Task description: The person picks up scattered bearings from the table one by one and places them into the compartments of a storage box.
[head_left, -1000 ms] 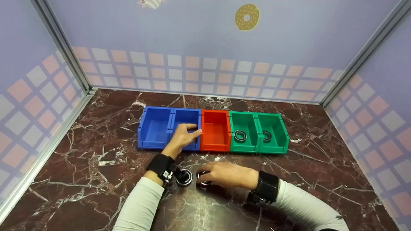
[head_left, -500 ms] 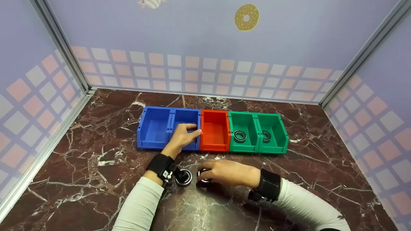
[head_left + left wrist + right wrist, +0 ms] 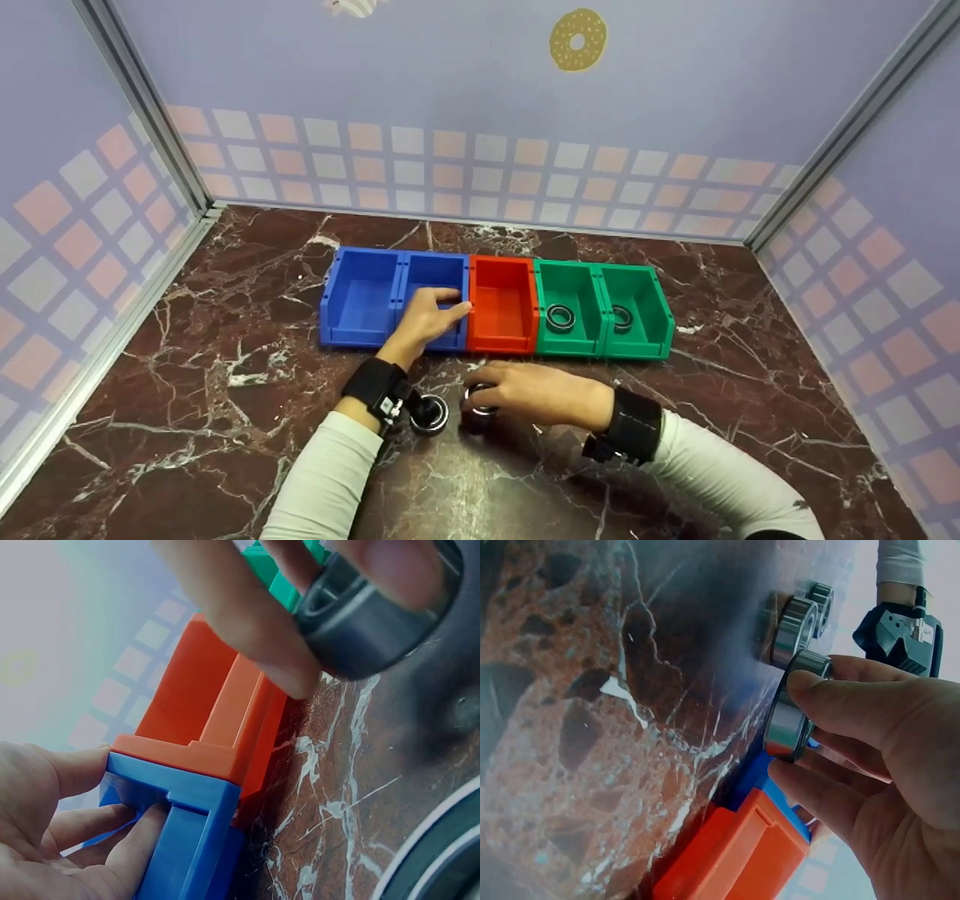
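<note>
My right hand (image 3: 536, 391) pinches a ball bearing (image 3: 789, 716) between thumb and fingers, slightly above the marble-patterned tabletop. My left hand (image 3: 431, 321) holds the side wall of the blue bin (image 3: 176, 847) beside the red bin (image 3: 202, 712), thumb on the rim and fingers inside the blue one. Near my left wrist a second bearing (image 3: 439, 424) lies on the table, partly hidden by the wrist camera; the right wrist view shows two bearings there, a nearer bearing (image 3: 793, 628) and a smaller-looking bearing (image 3: 823, 604) behind it.
Five-colour-blocked bins stand joined in one row: another blue bin (image 3: 365, 292) at left, then green bins at right. One green bin (image 3: 574, 345) holds a bearing (image 3: 560, 318); the outer green bin (image 3: 645, 300) holds another bearing (image 3: 622, 319). Patterned panels enclose the table.
My right hand has risen a little and moved slightly away from me, lifting the bearing off the table. My left hand has stayed on the bin wall.
</note>
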### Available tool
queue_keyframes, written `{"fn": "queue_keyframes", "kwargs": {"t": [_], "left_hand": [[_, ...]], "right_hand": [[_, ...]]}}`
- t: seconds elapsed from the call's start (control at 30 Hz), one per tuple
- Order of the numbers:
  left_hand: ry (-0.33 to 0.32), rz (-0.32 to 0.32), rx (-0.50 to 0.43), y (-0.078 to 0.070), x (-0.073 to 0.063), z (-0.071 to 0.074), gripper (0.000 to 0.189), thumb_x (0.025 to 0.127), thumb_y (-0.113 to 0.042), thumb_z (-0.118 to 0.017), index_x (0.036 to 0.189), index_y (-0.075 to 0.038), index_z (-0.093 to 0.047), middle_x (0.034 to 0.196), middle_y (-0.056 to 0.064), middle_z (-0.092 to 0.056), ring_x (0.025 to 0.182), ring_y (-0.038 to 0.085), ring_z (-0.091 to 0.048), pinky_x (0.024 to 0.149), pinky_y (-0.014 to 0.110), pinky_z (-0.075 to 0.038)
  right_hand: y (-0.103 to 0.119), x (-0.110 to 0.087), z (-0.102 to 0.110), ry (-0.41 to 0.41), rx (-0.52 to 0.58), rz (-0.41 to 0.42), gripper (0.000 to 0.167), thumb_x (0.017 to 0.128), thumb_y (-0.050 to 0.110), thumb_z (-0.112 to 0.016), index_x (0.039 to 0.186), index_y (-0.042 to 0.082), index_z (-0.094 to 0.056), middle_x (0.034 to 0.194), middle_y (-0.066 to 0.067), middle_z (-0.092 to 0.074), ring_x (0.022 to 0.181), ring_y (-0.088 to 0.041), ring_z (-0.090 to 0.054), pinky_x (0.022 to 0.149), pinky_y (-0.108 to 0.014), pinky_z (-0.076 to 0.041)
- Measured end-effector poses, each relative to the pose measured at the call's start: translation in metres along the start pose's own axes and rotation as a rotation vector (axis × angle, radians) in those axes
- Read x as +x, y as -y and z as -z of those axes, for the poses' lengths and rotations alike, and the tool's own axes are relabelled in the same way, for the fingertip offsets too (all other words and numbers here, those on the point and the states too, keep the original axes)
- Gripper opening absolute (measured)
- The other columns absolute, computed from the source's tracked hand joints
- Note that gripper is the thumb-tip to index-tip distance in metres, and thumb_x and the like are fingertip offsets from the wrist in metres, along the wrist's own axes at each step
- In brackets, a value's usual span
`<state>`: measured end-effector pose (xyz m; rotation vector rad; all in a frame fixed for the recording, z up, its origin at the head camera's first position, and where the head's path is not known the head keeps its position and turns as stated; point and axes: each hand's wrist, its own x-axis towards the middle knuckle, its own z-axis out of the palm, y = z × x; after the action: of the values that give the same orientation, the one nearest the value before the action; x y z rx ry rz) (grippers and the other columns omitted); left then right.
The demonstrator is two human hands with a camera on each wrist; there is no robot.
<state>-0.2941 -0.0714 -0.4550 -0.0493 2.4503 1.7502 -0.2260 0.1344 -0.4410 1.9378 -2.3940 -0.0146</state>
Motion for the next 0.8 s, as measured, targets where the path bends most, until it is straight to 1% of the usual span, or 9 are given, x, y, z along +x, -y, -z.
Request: {"fn": "queue_keyframes", "kwargs": {"t": [0.1,0.17,0.27,0.37,0.47,0.63,0.8], "left_hand": [[-0.006,-0.008,0.001,0.001,0.000,0.000,0.049,0.092,-0.017,-0.069,0.135,0.004,-0.057,0.141,0.022,-0.056,0.109,0.023,-0.063,0.096,0.034,-0.055],[-0.007,-0.012,0.002,0.001,0.001,0.000,0.048,0.092,-0.016,-0.069,0.134,0.004,-0.057,0.141,0.022,-0.056,0.115,0.025,-0.061,0.099,0.035,-0.053],[-0.004,-0.017,0.006,0.001,0.001,0.000,0.048,0.092,-0.016,-0.069,0.134,0.005,-0.057,0.142,0.022,-0.055,0.124,0.029,-0.057,0.104,0.038,-0.050],[-0.001,-0.028,0.012,0.001,0.001,0.000,0.047,0.092,-0.016,-0.069,0.133,0.005,-0.058,0.142,0.022,-0.055,0.130,0.030,-0.053,0.108,0.040,-0.047],[0.000,-0.030,0.019,0.001,0.000,0.000,0.047,0.092,-0.016,-0.069,0.133,0.005,-0.058,0.141,0.022,-0.055,0.130,0.030,-0.053,0.108,0.040,-0.047],[0.011,-0.009,0.007,0.000,0.000,0.000,0.049,0.093,-0.017,-0.069,0.135,0.004,-0.057,0.142,0.021,-0.055,0.123,0.030,-0.059,0.103,0.039,-0.051],[0.013,-0.001,0.008,0.000,0.001,0.001,0.049,0.093,-0.018,-0.068,0.136,0.004,-0.056,0.143,0.021,-0.054,0.131,0.030,-0.052,0.109,0.041,-0.046]], "right_hand": [[-0.002,0.000,0.002,-0.027,-0.020,0.011,0.041,0.086,0.003,-0.068,0.122,0.024,-0.068,0.130,-0.005,-0.065,0.116,-0.019,-0.063,0.098,-0.028,-0.053],[-0.003,0.000,0.004,-0.044,-0.030,0.016,0.041,0.085,0.002,-0.067,0.121,0.023,-0.069,0.129,-0.005,-0.065,0.114,-0.018,-0.064,0.097,-0.027,-0.054],[-0.004,0.000,0.007,-0.061,-0.029,0.021,0.040,0.086,0.002,-0.066,0.121,0.022,-0.069,0.129,-0.006,-0.065,0.115,-0.019,-0.064,0.096,-0.028,-0.054],[-0.006,0.000,0.010,-0.070,-0.014,0.023,0.039,0.088,0.002,-0.066,0.122,0.021,-0.069,0.131,-0.007,-0.064,0.118,-0.021,-0.063,0.098,-0.029,-0.054],[-0.007,0.000,0.012,-0.074,0.000,0.021,0.037,0.089,0.004,-0.066,0.122,0.021,-0.069,0.132,-0.007,-0.064,0.120,-0.021,-0.062,0.100,-0.030,-0.053],[-0.010,0.001,0.017,-0.070,0.001,0.007,0.034,0.092,0.008,-0.066,0.123,0.023,-0.069,0.131,-0.005,-0.064,0.120,-0.020,-0.061,0.100,-0.029,-0.053],[-0.012,0.001,0.020,-0.073,0.001,0.002,0.032,0.092,0.009,-0.067,0.121,0.022,-0.069,0.129,-0.006,-0.064,0.119,-0.020,-0.062,0.100,-0.029,-0.053]]}}
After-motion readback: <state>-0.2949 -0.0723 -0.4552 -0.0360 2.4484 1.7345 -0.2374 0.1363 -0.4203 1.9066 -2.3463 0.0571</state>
